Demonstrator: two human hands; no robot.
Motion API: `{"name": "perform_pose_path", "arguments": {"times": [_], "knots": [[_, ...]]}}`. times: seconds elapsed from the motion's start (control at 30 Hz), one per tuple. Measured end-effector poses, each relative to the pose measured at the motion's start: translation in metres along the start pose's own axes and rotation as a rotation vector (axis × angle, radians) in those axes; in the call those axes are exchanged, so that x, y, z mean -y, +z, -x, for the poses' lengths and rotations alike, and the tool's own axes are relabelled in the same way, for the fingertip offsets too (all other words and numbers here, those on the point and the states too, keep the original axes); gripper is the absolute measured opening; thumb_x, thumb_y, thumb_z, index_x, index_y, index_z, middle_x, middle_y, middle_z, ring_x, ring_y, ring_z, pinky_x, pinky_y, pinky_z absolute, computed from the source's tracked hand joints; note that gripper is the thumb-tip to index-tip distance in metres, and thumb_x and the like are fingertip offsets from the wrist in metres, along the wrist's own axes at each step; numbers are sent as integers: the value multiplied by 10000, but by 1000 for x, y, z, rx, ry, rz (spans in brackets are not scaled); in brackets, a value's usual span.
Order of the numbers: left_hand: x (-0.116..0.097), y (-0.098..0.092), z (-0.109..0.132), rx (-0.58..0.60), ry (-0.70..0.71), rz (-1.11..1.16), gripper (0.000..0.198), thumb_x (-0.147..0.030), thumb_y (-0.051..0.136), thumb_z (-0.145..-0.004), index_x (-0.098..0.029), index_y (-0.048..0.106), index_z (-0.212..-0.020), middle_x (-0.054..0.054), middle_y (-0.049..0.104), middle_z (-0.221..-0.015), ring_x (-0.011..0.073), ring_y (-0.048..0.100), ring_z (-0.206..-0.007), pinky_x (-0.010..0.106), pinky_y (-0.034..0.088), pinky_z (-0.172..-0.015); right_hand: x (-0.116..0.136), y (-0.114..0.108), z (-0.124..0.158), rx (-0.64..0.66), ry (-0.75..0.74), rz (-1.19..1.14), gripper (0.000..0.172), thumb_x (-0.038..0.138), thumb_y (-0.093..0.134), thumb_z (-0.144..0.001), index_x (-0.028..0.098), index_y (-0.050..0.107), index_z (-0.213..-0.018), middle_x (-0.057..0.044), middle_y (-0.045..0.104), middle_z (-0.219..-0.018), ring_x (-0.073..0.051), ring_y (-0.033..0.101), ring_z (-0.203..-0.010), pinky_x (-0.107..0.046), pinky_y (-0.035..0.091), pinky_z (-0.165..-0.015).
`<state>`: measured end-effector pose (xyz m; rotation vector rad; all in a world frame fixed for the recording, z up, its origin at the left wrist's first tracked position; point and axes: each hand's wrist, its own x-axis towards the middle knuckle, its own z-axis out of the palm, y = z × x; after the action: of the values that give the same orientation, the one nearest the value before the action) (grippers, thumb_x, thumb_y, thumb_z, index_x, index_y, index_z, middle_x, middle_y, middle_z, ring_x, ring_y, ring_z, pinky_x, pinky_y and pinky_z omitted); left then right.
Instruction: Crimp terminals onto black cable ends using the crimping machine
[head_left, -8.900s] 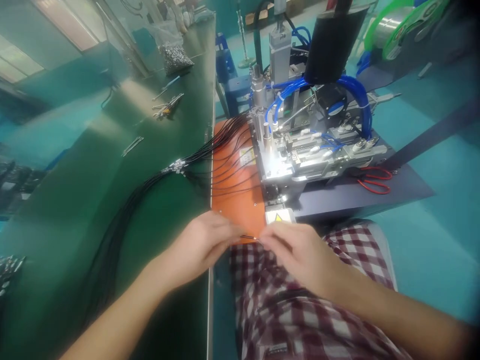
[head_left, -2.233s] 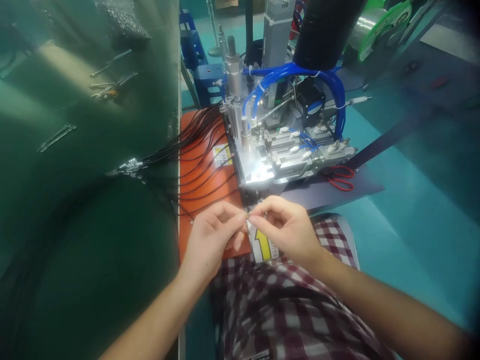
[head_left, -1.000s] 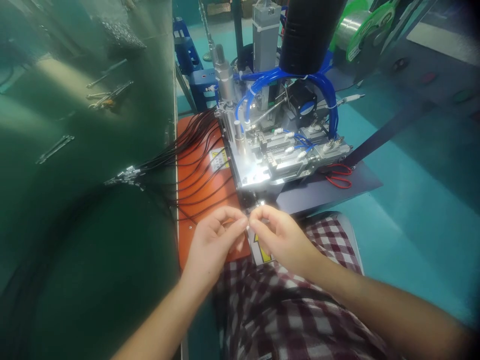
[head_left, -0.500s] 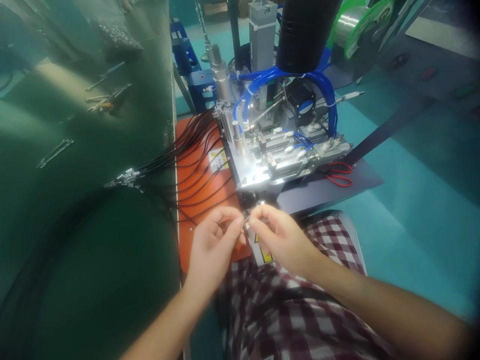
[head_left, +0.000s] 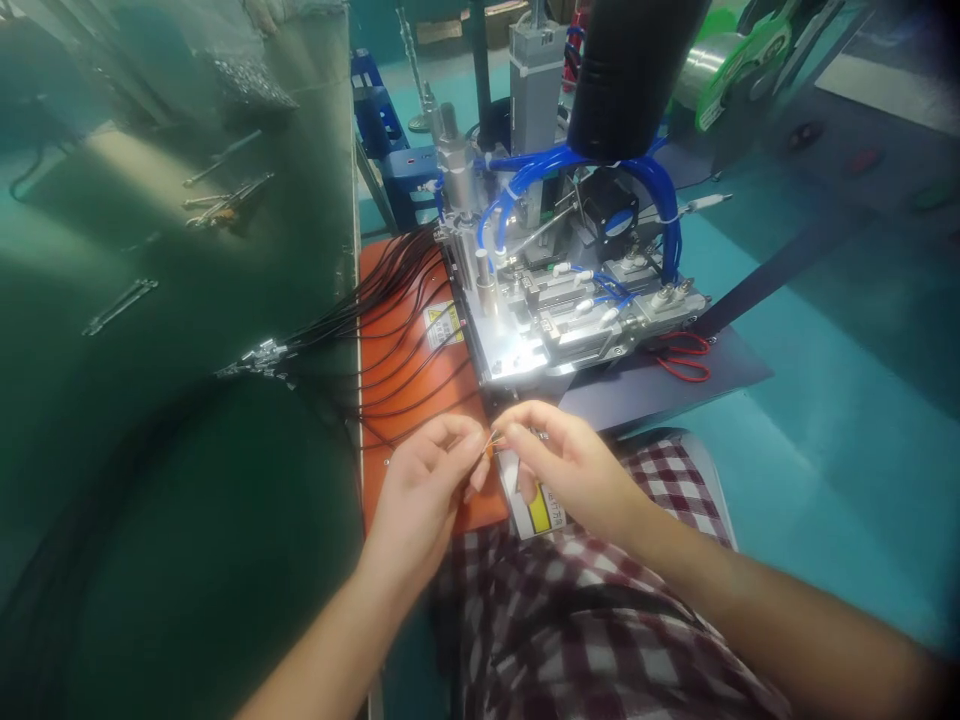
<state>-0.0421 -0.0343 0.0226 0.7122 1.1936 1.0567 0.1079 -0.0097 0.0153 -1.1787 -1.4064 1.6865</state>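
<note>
Left hand (head_left: 424,480) is pinching fine coloured wires (head_left: 490,441) between thumb and forefinger; right hand (head_left: 574,465) is meeting it from the right, thumb and forefinger seemingly together on the same strands. We are holding the wires in the small gap between the two sets of fingertips, above the near right part of the orange panel (head_left: 480,512).

We are judging the step in hand to be spreading and straightening the strands. For the next move, we are calling for a light, even pinch, each strand standing clear of its neighbour; a hard pull is risking a bend.

To the left, slim black cables (head_left: 390,270) are curving across the smooth, flat panel, and slender silvery pieces (head_left: 262,357) are clustering on the dark green tabletop (head_left: 225,560). Farther off, glossy blue tubing (head_left: 551,160) is arching over a bright, angular metal fixture (head_left: 570,340). Nearest us, checked cloth (head_left: 600,640) is lying in soft folds.
</note>
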Motion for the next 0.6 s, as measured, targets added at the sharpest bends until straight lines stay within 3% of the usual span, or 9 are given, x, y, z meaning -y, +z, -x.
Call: {"name": "perform_pose_path", "arguments": {"times": [0.1,0.2,0.4,0.53,0.6], "knots": [[2,-1,0,18,0,-22,198,-320,672,-821,-164,554,-790,-44,485,-536,74,404,-516,197,317,-526,1,2,-1,-35,-78,82,121,293,579,-876,178,594,-841,25,636,-655,-89,564,-495,-195,420,-459],[4,-1,0,20,24,-17,179,-294,673,-825,-157,561,-797,-36,510,-591,59,406,-518,185,301,-510,3,5,-2,-51,-117,77,147,240,574,-869,176,570,-738,37,605,-583,-82,535,-472,-196,405,-463],[5,-4,-3,138,122,60,153,-250,650,-846,-166,544,-775,-44,484,-609,54,407,-530,192,340,-560,0,9,-6,90,151,-300,261,276,561,-887,158,544,-654,70,482,-436,-61,430,-415,-197,382,-476],[1,-7,-6,181,-4,24,161,-321,613,-875,-162,590,-870,-21,545,-599,71,466,-521,190,365,-532,-3,12,-5,14,142,-322,252,278,583,-877,155,545,-660,51,546,-474,-63,448,-414,-204,384,-471],[1,-7,-5,156,0,-29,217,-354,632,-862,-163,621,-965,-16,575,-595,80,502,-524,189,392,-529,-2,12,-3,-4,107,-315,252,280,578,-880,163,534,-661,56,546,-463,-67,454,-409,-205,390,-468]]}}
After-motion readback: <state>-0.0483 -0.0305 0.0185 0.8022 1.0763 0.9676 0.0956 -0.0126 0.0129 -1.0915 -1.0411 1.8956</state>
